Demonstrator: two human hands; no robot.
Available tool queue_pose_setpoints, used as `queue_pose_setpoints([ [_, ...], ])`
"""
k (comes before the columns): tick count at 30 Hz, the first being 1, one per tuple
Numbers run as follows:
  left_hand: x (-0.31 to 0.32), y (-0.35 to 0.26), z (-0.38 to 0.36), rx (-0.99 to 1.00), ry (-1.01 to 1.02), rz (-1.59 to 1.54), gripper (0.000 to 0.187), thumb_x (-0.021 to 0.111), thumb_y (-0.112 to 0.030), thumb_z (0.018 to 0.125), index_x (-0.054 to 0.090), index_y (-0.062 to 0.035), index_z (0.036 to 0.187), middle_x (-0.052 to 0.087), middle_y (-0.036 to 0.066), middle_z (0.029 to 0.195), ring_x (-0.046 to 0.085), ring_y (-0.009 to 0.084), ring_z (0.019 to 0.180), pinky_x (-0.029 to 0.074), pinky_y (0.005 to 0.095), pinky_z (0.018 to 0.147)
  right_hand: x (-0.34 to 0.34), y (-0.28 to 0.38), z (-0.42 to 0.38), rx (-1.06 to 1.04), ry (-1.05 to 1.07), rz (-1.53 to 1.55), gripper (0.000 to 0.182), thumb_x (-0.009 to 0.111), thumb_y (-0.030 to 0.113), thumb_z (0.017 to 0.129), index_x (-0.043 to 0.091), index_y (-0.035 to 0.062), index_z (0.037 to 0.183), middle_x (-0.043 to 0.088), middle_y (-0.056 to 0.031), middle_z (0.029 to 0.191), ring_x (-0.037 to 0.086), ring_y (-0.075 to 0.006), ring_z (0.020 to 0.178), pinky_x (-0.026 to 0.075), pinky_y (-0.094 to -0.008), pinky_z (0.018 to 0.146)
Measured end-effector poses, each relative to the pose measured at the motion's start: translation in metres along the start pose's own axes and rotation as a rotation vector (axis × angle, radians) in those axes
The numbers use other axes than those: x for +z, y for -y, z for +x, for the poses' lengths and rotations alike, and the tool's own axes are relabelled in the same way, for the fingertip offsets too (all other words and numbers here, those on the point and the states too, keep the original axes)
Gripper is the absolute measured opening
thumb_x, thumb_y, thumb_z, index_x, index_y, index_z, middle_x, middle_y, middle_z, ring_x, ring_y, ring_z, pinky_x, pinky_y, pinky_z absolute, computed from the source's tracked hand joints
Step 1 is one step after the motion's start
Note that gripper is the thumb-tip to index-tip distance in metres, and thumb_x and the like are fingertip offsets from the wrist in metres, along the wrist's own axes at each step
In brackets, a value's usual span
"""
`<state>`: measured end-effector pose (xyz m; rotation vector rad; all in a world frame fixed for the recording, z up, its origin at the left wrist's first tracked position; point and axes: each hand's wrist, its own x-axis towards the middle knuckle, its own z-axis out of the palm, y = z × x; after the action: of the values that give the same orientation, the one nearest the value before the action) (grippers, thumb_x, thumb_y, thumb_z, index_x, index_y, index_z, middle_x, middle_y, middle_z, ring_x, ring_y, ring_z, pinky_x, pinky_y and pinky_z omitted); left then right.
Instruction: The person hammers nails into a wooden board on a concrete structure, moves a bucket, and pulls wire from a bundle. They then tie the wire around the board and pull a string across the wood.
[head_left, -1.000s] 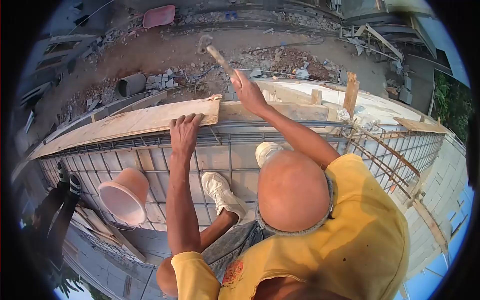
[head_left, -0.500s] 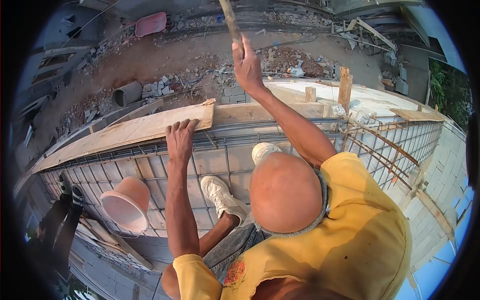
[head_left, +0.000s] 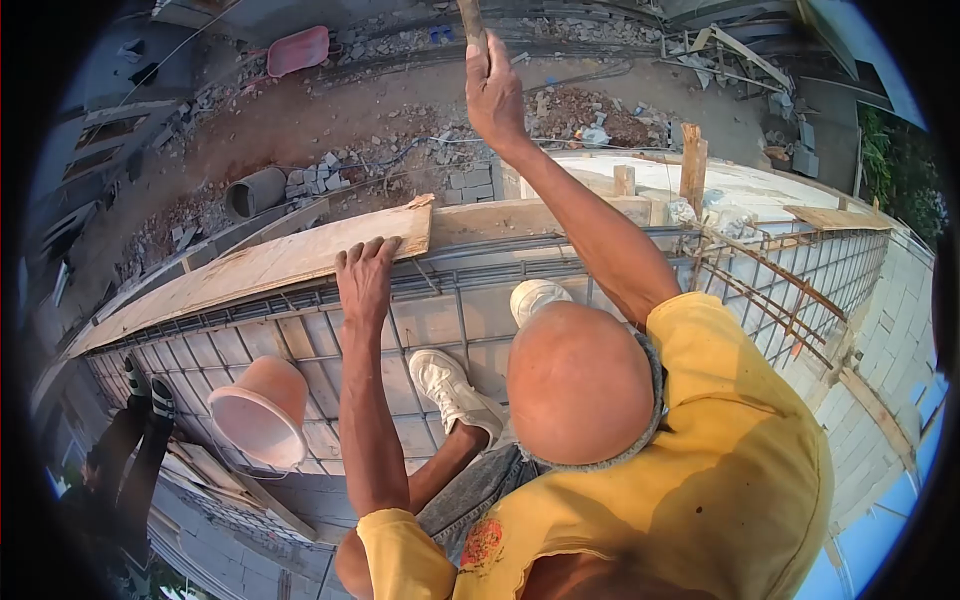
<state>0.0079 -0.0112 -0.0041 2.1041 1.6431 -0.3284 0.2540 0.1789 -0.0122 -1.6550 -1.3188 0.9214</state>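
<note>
My left hand (head_left: 367, 280) rests at the near edge of a long plywood board (head_left: 250, 258), its fingers curled over the top close to the right end; the thumb is hidden. Raised above the far side of the wall form, my right hand (head_left: 495, 100) is closed round a wooden handle (head_left: 472, 20). The handle's far end is cut off by the frame's top. Under the board runs a bundle of steel bars (head_left: 470, 262). Below it, my light shoe (head_left: 450, 395) stands by the rebar grid, with my bent knee (head_left: 580, 385) to the right.
A pinkish bucket (head_left: 262, 410) sits on the rebar mesh at left. Another person's legs (head_left: 145, 455) show farther left. Upright wooden stakes (head_left: 692, 175) and rusty bars (head_left: 785, 290) are at right. Rubble (head_left: 590, 115), a concrete pipe (head_left: 255, 192) and a red wheelbarrow (head_left: 298, 52) lie on lower ground.
My right hand has risen a little with the wooden handle, so more of the handle is out of view. My left hand stays on the board. The view has shifted slightly.
</note>
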Motion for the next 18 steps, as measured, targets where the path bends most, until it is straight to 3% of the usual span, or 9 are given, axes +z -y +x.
queue_pose_setpoints([
  [1, 0.003, 0.001, 0.000, -0.002, -0.012, 0.011, 0.040, 0.057, -0.011, 0.091, 0.064, -0.0217, 0.129, 0.067, 0.004, 0.128, 0.061, 0.0277, 0.119, 0.040, 0.0465, 0.105, 0.001, -0.009, -0.035, 0.132, 0.056, -0.038, 0.047, 0.048, 0.036, 0.106, 0.048, 0.0028, 0.139, 0.067, -0.0293, 0.095, 0.066, -0.0465, 0.095, 0.051, -0.0510, 0.075],
  [3, 0.005, 0.003, 0.000, -0.011, 0.013, 0.027, 0.040, 0.057, -0.011, 0.091, 0.065, -0.0217, 0.129, 0.067, 0.004, 0.130, 0.060, 0.0274, 0.121, 0.040, 0.0471, 0.106, -0.001, -0.094, -0.098, 0.221, 0.888, -0.562, 0.049, 0.045, 0.043, 0.104, 0.048, 0.0093, 0.140, 0.068, -0.0259, 0.116, 0.065, -0.0400, 0.113, 0.048, -0.0572, 0.091],
  [4, 0.000, 0.002, -0.002, -0.023, 0.033, 0.010, 0.039, 0.057, -0.011, 0.091, 0.065, -0.0215, 0.128, 0.067, 0.004, 0.131, 0.059, 0.0273, 0.123, 0.039, 0.0481, 0.107, 0.014, -0.138, -0.136, 0.260, 0.984, -0.655, 0.048, 0.044, 0.045, 0.103, 0.051, 0.0163, 0.140, 0.068, -0.0211, 0.122, 0.064, -0.0354, 0.117, 0.046, -0.0562, 0.099],
  [7, -0.001, 0.011, -0.008, -0.018, -0.016, 0.037, 0.040, 0.058, -0.010, 0.090, 0.064, -0.0206, 0.129, 0.066, 0.005, 0.130, 0.059, 0.0280, 0.122, 0.038, 0.0488, 0.108, 0.015, -0.118, -0.081, 0.247, 1.161, -0.597, 0.043, 0.044, 0.043, 0.105, 0.057, 0.0161, 0.135, 0.068, -0.0187, 0.119, 0.064, -0.0380, 0.113, 0.047, -0.0555, 0.093],
  [9, 0.001, 0.002, -0.003, -0.003, -0.018, 0.012, 0.045, 0.061, -0.007, 0.087, 0.064, -0.0204, 0.129, 0.065, 0.005, 0.132, 0.059, 0.0282, 0.123, 0.037, 0.0493, 0.110, -0.001, -0.063, -0.043, 0.198, 1.011, -0.630, 0.043, 0.043, 0.044, 0.104, 0.056, 0.0202, 0.138, 0.071, -0.0115, 0.118, 0.065, -0.0342, 0.113, 0.049, -0.0520, 0.094],
  [12, 0.002, 0.002, -0.002, -0.009, 0.000, 0.015, 0.049, 0.065, -0.004, 0.084, 0.063, -0.0205, 0.130, 0.065, 0.005, 0.133, 0.058, 0.0287, 0.123, 0.037, 0.0498, 0.110, -0.008, -0.001, -0.005, 0.033, 0.485, -0.287, 0.047, 0.048, 0.045, 0.104, 0.054, 0.0124, 0.138, 0.072, -0.0183, 0.088, 0.071, -0.0406, 0.084, 0.052, -0.0533, 0.074],
  [14, 0.003, 0.002, -0.003, -0.013, 0.010, 0.003, 0.052, 0.066, -0.002, 0.082, 0.063, -0.0205, 0.130, 0.064, 0.005, 0.133, 0.058, 0.0293, 0.124, 0.037, 0.0503, 0.110, 0.005, 0.021, 0.012, -0.175, 0.135, -0.077, 0.052, 0.049, 0.043, 0.105, 0.049, 0.0054, 0.141, 0.064, -0.0165, 0.068, 0.066, -0.0331, 0.062, 0.049, -0.0446, 0.060],
  [17, 0.002, 0.002, -0.002, -0.005, -0.009, 0.021, 0.048, 0.062, -0.003, 0.086, 0.063, -0.0211, 0.130, 0.064, 0.005, 0.134, 0.057, 0.0293, 0.126, 0.037, 0.0511, 0.112, 0.014, 0.005, -0.034, -0.026, 0.145, -0.084, 0.050, 0.049, 0.040, 0.105, 0.046, 0.0062, 0.143, 0.069, -0.0238, 0.075, 0.068, -0.0462, 0.072, 0.052, -0.0530, 0.063],
  [18, 0.001, 0.001, 0.000, -0.013, -0.003, 0.011, 0.047, 0.061, -0.004, 0.087, 0.063, -0.0212, 0.130, 0.064, 0.005, 0.134, 0.057, 0.0293, 0.126, 0.037, 0.0514, 0.112, 0.011, -0.027, -0.066, 0.158, 0.485, -0.264, 0.051, 0.047, 0.040, 0.106, 0.044, 0.0065, 0.144, 0.070, -0.0288, 0.092, 0.070, -0.0446, 0.091, 0.054, -0.0548, 0.078],
])
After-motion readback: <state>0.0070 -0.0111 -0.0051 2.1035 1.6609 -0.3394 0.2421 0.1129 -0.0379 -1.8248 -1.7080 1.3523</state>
